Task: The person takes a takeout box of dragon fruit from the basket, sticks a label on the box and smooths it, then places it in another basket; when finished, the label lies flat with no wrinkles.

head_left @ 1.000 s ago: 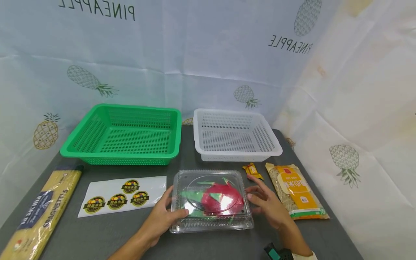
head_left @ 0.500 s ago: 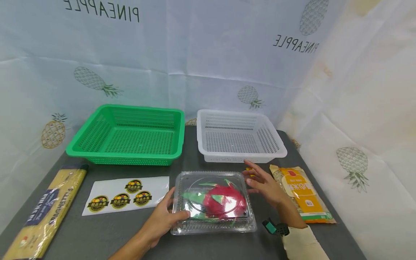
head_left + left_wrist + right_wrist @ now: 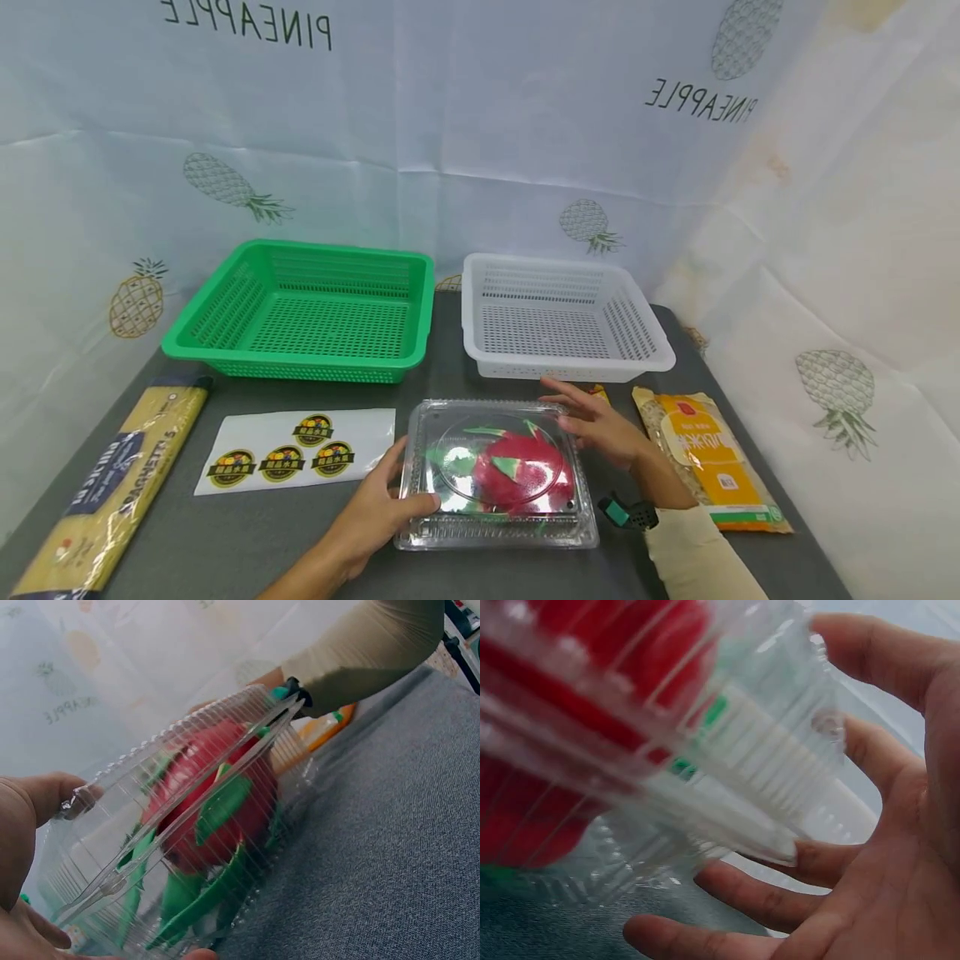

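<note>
A clear plastic clamshell box (image 3: 450, 532) lies closed on the table in the head view. Inside it is a red dragon fruit (image 3: 517, 479) with green scales, also visible through the ribbed wall in the left wrist view. My left hand (image 3: 378, 507) grips the box's left side, its thumb on the lid and the other fingers at the side, partly hidden. At the far right corner my right hand (image 3: 600, 427) has its fingers spread along the edge. In the right wrist view, the right fingers (image 3: 765, 900) extend beside the box's rim, some seemingly touching it.
Behind the box stand a green basket (image 3: 322, 360) and a white basket (image 3: 570, 367). A sheet of round stickers (image 3: 300, 450) and a spaghetti pack (image 3: 112, 492) lie left. On the right are a grain bag (image 3: 708, 458) and a small yellow packet (image 3: 600, 394), partly hidden.
My right hand has moved from the box's right side to its far right corner, now covering most of the small yellow packet. My left hand keeps its hold. The view has shifted slightly.
</note>
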Tool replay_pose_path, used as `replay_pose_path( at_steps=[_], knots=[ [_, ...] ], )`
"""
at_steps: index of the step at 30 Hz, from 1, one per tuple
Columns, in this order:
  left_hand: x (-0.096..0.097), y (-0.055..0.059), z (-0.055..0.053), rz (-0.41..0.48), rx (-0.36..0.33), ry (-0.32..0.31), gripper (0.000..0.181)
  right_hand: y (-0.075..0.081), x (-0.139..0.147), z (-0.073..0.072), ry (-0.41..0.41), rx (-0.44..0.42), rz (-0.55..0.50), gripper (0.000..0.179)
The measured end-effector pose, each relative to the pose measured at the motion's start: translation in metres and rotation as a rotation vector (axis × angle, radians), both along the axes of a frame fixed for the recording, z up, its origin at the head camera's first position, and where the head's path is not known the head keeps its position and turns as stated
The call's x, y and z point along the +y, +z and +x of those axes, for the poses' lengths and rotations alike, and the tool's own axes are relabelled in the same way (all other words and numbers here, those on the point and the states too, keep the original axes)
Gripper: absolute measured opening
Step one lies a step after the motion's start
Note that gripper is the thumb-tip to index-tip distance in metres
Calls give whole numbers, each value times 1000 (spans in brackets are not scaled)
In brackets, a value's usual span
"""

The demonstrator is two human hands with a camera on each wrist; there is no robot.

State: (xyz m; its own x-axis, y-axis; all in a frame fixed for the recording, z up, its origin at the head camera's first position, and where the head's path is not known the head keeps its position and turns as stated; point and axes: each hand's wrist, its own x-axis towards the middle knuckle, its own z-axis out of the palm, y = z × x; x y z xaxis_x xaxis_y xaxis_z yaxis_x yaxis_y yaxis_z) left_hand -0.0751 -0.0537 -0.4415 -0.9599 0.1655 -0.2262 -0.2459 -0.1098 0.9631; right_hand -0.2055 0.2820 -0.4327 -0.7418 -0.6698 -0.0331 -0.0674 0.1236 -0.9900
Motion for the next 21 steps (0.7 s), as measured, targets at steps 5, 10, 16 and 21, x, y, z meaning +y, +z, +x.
replay_pose_path(
  at_steps=[5,10,16,21],
  knots=[
    [1,-2,2,16,0,-7,93,-10,-2,-3,75,-22,-68,61],
    [2,-4,3,39,7,-18,94,-17,-3,-3,73,-47,-149,59],
    [-1,-5,4,45,14,-18,96,-24,-8,-4,137,-47,-286,47],
    [-1,-4,2,34,9,-9,96,-26,-13,-3,107,-94,-303,42]
  ],
)
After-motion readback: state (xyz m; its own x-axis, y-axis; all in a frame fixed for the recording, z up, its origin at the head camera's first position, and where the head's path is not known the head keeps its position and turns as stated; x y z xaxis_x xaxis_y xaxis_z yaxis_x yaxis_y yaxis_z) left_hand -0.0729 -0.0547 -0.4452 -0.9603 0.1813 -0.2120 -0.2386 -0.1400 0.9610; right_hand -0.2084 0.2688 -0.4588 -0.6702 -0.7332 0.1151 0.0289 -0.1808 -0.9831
